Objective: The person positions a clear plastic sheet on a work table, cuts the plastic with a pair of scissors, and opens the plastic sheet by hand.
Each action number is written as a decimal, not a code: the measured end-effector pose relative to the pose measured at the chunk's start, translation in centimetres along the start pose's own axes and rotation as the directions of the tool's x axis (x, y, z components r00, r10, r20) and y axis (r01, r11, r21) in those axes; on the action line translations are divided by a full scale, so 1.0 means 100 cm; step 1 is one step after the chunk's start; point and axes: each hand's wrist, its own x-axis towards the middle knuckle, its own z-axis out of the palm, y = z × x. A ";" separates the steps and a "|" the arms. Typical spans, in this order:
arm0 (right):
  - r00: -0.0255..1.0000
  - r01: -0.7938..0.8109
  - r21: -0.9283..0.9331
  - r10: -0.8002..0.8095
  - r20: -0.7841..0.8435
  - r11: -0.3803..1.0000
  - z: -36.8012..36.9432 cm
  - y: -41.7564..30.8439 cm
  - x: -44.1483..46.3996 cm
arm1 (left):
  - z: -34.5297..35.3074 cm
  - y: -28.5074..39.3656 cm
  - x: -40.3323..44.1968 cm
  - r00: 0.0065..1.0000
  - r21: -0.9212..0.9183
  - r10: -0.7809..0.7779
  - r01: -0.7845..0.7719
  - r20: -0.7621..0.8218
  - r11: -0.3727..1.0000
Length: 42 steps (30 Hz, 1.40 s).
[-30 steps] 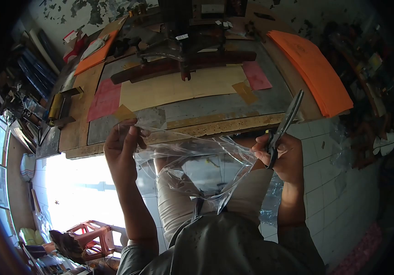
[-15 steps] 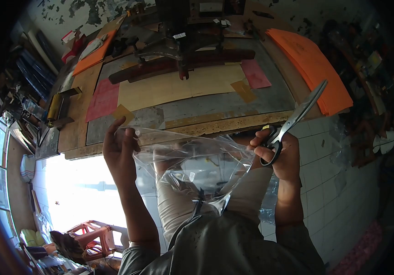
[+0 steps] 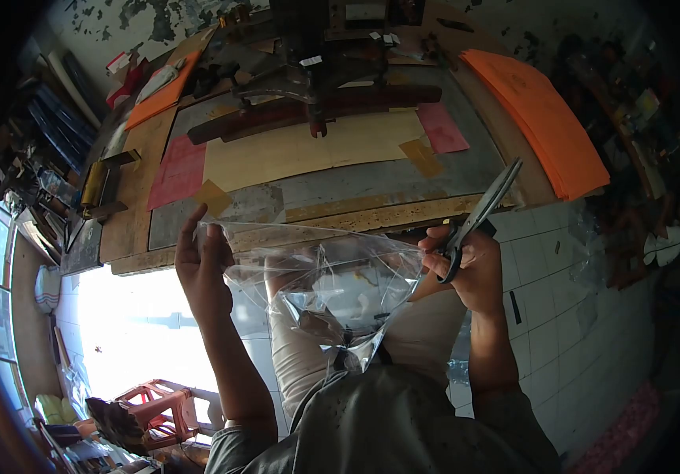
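A clear plastic sheet (image 3: 332, 268) is stretched between my two hands above my lap, its top edge taut and its lower part hanging in folds. My left hand (image 3: 204, 257) pinches its left corner just in front of the table edge. My right hand (image 3: 470, 265) grips the sheet's right end with thumb and fingertips. The same hand also carries scissors (image 3: 488, 201) with black handles, hooked around the fingers, blades pointing up and to the right. Whether the plastic is a single layer or a bag, I cannot tell.
Ahead stands a worktable (image 3: 138, 257) with a dark red clamp bar (image 3: 276, 114) over yellow paper (image 3: 300, 154) and pink sheets (image 3: 175, 170). An orange paper stack (image 3: 537, 118) lies at the right. A red plastic stool (image 3: 162, 415) is at lower left.
My right hand has moved slightly left with the scissors, whose blades have swung to a steeper angle. The plastic sheet has shifted and its folds have changed. My left hand has barely moved.
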 end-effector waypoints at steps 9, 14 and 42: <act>0.994 0.100 -0.009 -0.100 -0.039 0.995 0.006 0.009 0.000 | 0.002 -0.001 -0.001 1.000 0.047 0.021 -0.022 0.015 0.999; 0.996 0.013 0.048 -0.009 -0.085 0.999 0.014 0.000 0.000 | 0.005 0.001 0.000 0.995 0.190 0.102 -0.098 -0.009 0.977; 0.994 -0.079 0.169 0.064 0.093 0.982 0.038 -0.014 -0.014 | 0.097 0.053 -0.058 0.592 0.217 0.219 -0.575 0.776 0.789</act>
